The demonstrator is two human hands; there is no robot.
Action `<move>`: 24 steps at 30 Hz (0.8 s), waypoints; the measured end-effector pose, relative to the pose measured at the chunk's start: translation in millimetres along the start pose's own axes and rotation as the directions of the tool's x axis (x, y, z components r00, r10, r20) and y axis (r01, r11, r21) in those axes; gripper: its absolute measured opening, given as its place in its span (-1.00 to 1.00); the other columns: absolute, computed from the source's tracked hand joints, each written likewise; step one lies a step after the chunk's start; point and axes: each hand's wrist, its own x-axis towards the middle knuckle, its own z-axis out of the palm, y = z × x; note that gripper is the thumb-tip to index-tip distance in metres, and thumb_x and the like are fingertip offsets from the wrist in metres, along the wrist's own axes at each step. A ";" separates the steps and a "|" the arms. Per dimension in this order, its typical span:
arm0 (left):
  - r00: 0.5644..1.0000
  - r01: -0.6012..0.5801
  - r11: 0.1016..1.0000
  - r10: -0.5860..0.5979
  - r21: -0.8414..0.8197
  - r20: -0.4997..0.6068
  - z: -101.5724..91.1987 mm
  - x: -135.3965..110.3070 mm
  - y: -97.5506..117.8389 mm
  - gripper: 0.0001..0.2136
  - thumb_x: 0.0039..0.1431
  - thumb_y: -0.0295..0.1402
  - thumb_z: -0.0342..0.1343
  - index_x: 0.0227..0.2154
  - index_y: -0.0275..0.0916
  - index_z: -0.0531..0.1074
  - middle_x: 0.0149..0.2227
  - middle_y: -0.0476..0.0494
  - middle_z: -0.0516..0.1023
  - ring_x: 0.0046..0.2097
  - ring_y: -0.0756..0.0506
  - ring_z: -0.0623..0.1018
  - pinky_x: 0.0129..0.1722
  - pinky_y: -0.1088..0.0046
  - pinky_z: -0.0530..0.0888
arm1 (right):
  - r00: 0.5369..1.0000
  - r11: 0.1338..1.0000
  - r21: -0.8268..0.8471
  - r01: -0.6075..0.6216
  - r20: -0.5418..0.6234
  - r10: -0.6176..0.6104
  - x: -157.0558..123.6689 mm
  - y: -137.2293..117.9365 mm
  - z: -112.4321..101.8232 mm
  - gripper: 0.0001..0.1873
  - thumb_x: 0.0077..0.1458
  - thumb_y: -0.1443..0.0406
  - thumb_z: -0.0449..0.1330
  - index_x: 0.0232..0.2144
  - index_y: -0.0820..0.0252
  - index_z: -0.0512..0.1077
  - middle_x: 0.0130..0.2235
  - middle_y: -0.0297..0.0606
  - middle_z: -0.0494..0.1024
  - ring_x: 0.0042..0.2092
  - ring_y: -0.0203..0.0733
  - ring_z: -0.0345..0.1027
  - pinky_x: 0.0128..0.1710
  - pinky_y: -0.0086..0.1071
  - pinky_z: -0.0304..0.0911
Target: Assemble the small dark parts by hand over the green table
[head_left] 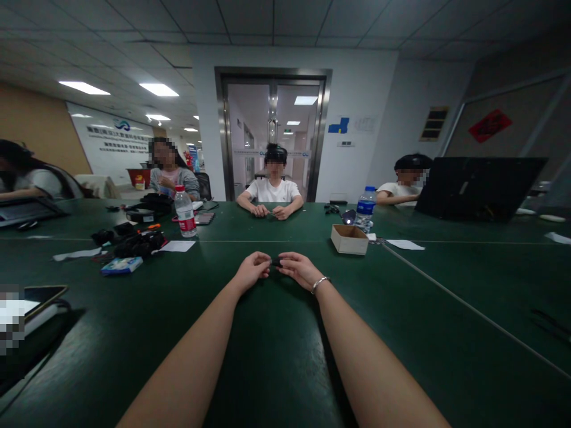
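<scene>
Both my arms reach forward over the dark green table [267,351]. Between my fingertips is a small black object [275,261], too small and dark for me to tell its kind. My left hand [253,270] pinches its left end, with the fingers curled. From the other side my right hand [301,270] grips the right end, the thumb and fingers closed on it. A silver bracelet [320,285] circles my right wrist. The fingers cover much of the object.
An open cardboard box [350,242] stands ahead to the right, near a blue-capped bottle [366,205]. Left are a red-capped bottle [185,214], black gear [140,242] and a blue packet [121,266]. A person [274,190] sits opposite; a large black monitor [479,187] stands right.
</scene>
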 end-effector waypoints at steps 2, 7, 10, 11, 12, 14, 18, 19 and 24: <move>1.000 -0.006 1.000 0.006 0.008 -0.008 0.3 -0.5 0.7 -0.86 -0.01 -0.46 0.11 -0.34 -0.31 0.34 -0.42 -0.08 0.39 -0.47 0.07 0.43 -0.51 0.59 0.41 | 1.000 1.000 -0.002 -0.003 -0.002 0.003 0.4 0.3 -0.3 -0.76 -0.25 0.53 0.30 -0.41 0.35 0.42 -0.33 -0.19 0.44 -0.28 -0.18 0.38 -0.27 -0.38 0.38; 1.000 -0.024 0.999 0.024 0.033 -0.003 0.8 -1.2 1.9 -0.82 -0.05 -0.53 0.10 -0.32 -0.29 0.34 -0.39 -0.08 0.37 -0.47 0.08 0.43 -0.51 0.59 0.42 | 1.000 1.000 -0.010 -0.002 -0.003 0.002 1.1 0.3 -0.8 -0.76 -0.23 0.54 0.29 -0.41 0.33 0.42 -0.32 -0.19 0.43 -0.28 -0.20 0.38 -0.27 -0.37 0.38; 0.999 -0.039 0.998 0.039 0.052 0.000 0.7 -1.7 1.5 -0.80 -0.07 -0.57 0.07 -0.32 -0.29 0.33 -0.34 -0.09 0.36 -0.45 0.08 0.43 -0.50 0.60 0.42 | 1.000 1.000 -0.018 -0.004 -0.002 0.004 1.0 -0.2 -0.8 -0.77 -0.22 0.54 0.28 -0.41 0.33 0.42 -0.33 -0.20 0.43 -0.29 -0.21 0.38 -0.26 -0.37 0.38; 0.999 -0.040 0.998 0.040 0.054 0.001 0.7 -1.8 1.2 -0.79 -0.08 -0.57 0.07 -0.32 -0.28 0.33 -0.33 -0.09 0.36 -0.45 0.08 0.43 -0.50 0.60 0.42 | 1.000 1.000 -0.020 -0.006 -0.002 0.006 1.0 -0.3 -0.7 -0.76 -0.23 0.54 0.28 -0.40 0.33 0.42 -0.33 -0.20 0.43 -0.30 -0.22 0.38 -0.26 -0.37 0.38; 0.999 -0.042 0.998 0.042 0.055 0.000 0.8 -1.9 0.9 -0.79 -0.09 -0.57 0.07 -0.32 -0.28 0.33 -0.31 -0.10 0.35 -0.44 0.08 0.43 -0.51 0.61 0.42 | 1.000 1.000 -0.020 -0.007 -0.003 0.007 1.0 -0.4 -0.7 -0.76 -0.23 0.54 0.28 -0.40 0.33 0.42 -0.33 -0.20 0.43 -0.30 -0.22 0.38 -0.26 -0.37 0.38; 0.999 -0.045 0.998 0.045 0.053 0.000 0.9 -1.8 0.0 -0.78 -0.11 -0.57 0.08 -0.33 -0.28 0.33 -0.30 -0.10 0.35 -0.44 0.08 0.42 -0.51 0.61 0.42 | 1.000 1.000 -0.019 -0.005 -0.004 0.005 1.1 -0.2 -0.7 -0.76 -0.23 0.54 0.28 -0.40 0.33 0.42 -0.33 -0.21 0.43 -0.30 -0.23 0.38 -0.27 -0.39 0.38; 0.999 -0.036 0.999 0.036 0.031 -0.013 0.9 -0.5 -1.8 -0.75 -0.12 -0.57 0.10 -0.31 -0.27 0.31 -0.32 -0.09 0.36 -0.45 0.08 0.42 -0.51 0.61 0.41 | 1.000 1.000 -0.013 0.002 -0.002 -0.002 0.3 -0.1 -0.1 -0.77 -0.24 0.54 0.29 -0.42 0.33 0.42 -0.32 -0.20 0.43 -0.30 -0.22 0.38 -0.30 -0.41 0.38; 1.000 -0.024 0.999 0.025 0.022 -0.017 0.8 0.2 -2.1 -0.74 -0.12 -0.56 0.12 -0.29 -0.26 0.30 -0.34 -0.09 0.37 -0.45 0.07 0.43 -0.50 0.60 0.42 | 1.000 1.000 -0.011 -0.001 -0.002 0.001 -0.3 -0.3 0.3 -0.76 -0.24 0.53 0.29 -0.42 0.33 0.42 -0.32 -0.19 0.44 -0.30 -0.21 0.38 -0.30 -0.41 0.38; 0.999 0.045 0.999 -0.045 0.001 -0.010 0.5 4.4 -3.4 -0.77 -0.02 -0.36 0.14 -0.29 -0.33 0.30 -0.44 -0.12 0.41 -0.48 0.05 0.44 -0.52 0.59 0.40 | 1.000 1.000 -0.007 -0.004 0.000 0.004 -2.4 -2.2 1.9 -0.76 -0.25 0.53 0.30 -0.42 0.32 0.42 -0.34 -0.21 0.44 -0.28 -0.21 0.38 -0.29 -0.41 0.37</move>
